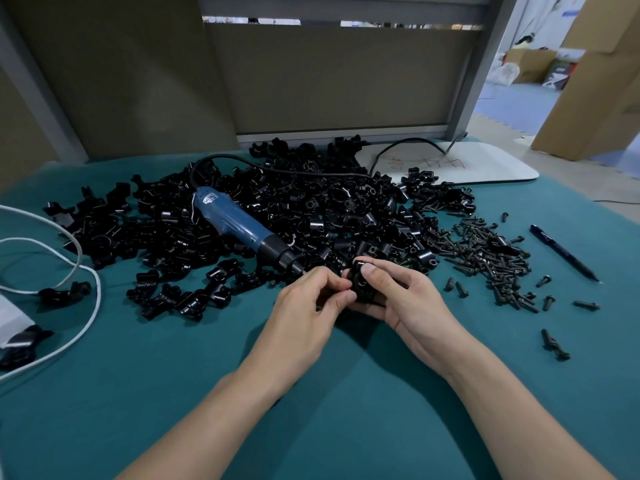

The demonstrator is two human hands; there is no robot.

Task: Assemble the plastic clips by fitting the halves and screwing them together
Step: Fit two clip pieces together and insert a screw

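A black plastic clip [358, 283] is held between both hands just above the teal table cover [173, 375]. My right hand [398, 296] grips it, thumb on top and fingers curled underneath. My left hand [311, 299] pinches the clip's left side with thumb and fingertips; whether it also holds a screw is hidden. A big heap of black clip halves [311, 209] lies behind the hands. Dark screws [491, 258] are piled to the right. A blue electric screwdriver [239, 226] lies on the heap, its tip pointing toward my left hand.
A black pen [564, 252] lies right of the screws. White cable [69, 289] loops at the left edge. A white board [460, 164] and black power cord [311, 171] sit at the back under a grey partition. Loose clips [65, 291] lie at left.
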